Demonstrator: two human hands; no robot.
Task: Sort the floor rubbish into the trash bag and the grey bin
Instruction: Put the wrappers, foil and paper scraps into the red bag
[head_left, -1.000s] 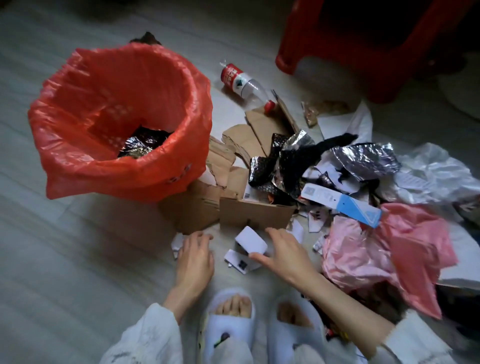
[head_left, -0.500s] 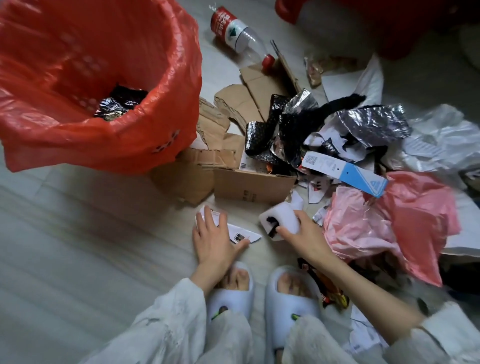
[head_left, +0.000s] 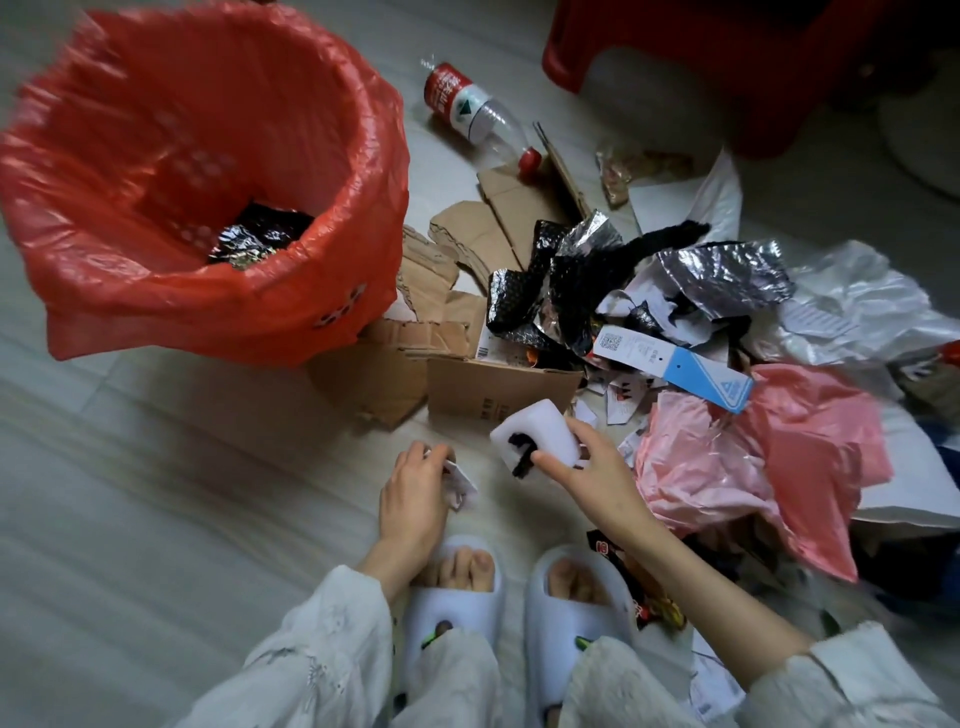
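Both hands curl low: left hand (head_left: 413, 491) pinching paper scraps (head_left: 460, 480), right hand (head_left: 597, 475) gripping foam block (head_left: 535, 434).

This looks like a room in a home, seen from a person crouching in pale open-toed slippers (head_left: 569, 608) and loose white trousers on a pale wood-grain floor (head_left: 130, 519). A red plastic stool (head_left: 727, 67) stands at the back, and a small bin lined with a red trash bag (head_left: 171, 301) sits on the floor rather than any workplace container. The litter is household packaging: torn cardboard (head_left: 498, 384), a plastic drinks bottle (head_left: 475, 111), crumpled foil wrappers (head_left: 722, 275), a pink plastic bag (head_left: 779, 467) and a shoe-box label (head_left: 675, 366).
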